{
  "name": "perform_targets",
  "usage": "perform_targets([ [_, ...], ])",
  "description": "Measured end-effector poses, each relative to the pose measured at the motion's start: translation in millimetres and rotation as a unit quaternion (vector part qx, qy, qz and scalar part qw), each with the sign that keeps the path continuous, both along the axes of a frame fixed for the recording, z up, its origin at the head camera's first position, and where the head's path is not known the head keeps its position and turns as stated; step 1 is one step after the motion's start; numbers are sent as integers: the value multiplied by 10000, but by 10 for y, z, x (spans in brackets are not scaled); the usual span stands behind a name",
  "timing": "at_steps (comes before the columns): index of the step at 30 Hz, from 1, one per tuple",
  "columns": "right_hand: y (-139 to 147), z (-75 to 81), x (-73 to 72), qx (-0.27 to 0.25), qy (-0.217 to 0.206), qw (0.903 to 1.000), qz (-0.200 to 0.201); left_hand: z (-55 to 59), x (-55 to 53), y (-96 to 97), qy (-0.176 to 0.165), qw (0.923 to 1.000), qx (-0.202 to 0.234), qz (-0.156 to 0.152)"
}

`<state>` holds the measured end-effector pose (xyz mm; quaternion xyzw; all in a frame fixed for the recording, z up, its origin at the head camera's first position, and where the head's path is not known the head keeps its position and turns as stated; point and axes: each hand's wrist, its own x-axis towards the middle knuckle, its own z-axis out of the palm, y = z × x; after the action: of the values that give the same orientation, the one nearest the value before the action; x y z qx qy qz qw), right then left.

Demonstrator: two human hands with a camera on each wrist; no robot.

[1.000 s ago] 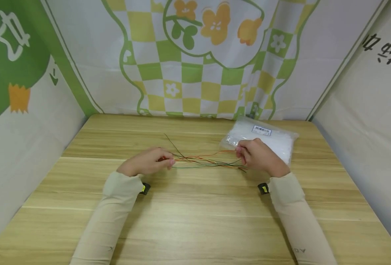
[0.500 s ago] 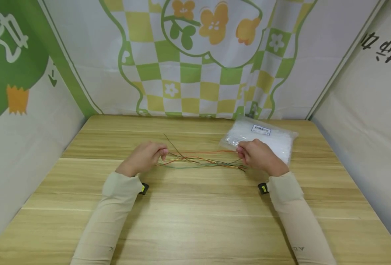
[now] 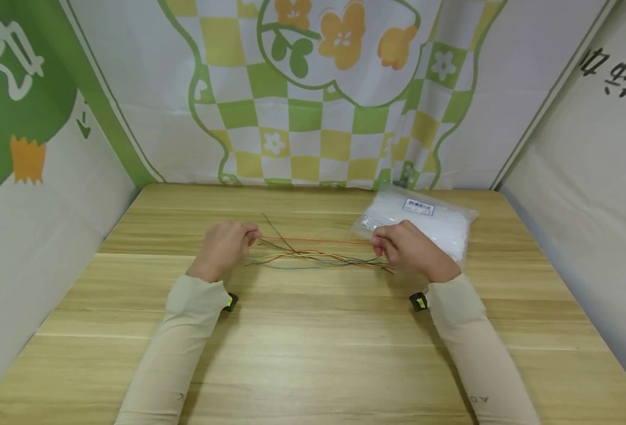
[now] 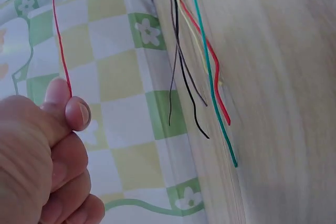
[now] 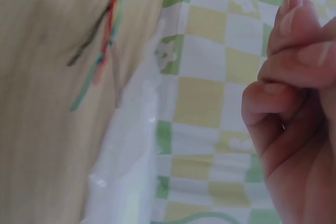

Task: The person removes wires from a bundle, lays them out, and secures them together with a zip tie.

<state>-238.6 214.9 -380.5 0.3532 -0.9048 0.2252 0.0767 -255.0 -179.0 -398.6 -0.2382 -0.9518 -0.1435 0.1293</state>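
A thin red wire is stretched nearly straight between my two hands, raised above the table. My left hand pinches one end between thumb and forefinger, as the left wrist view shows with the red wire running up from the fingertips. My right hand pinches the other end; its remaining fingers are curled. Beneath lies a loose bundle of wires in green, yellow, red and black. In the left wrist view the ends of a green wire and a black wire fan out on the wood.
A clear plastic bag with white contents and a barcode label lies at the back right, partly behind my right hand. The wooden table meets a checked curtain at its far edge, with fabric walls on both sides.
My left hand has moved left and away from the bundle, drawing the red wire taut and lifting it clear of the other wires. My right hand has shifted slightly.
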Motion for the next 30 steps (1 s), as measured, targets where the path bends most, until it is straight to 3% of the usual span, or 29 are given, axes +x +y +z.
perform_targets([
  [5, 32, -87, -37, 219, -241, 9993, -195, -21, -15, -30, -374, 9988, -174, -278],
  [18, -3, -171, -65, 1237, -855, 9868, -609, -71, -25, -58, -1300, 9861, 16, -1038],
  [24, -43, -211, -39, 1332, -728, 9867, -577, -102, -33, -109, -1763, 9794, 127, -975],
  [30, -47, -238, -38, 1391, -553, 9873, -535, -93, -53, -174, -1797, 9796, 240, -868],
])
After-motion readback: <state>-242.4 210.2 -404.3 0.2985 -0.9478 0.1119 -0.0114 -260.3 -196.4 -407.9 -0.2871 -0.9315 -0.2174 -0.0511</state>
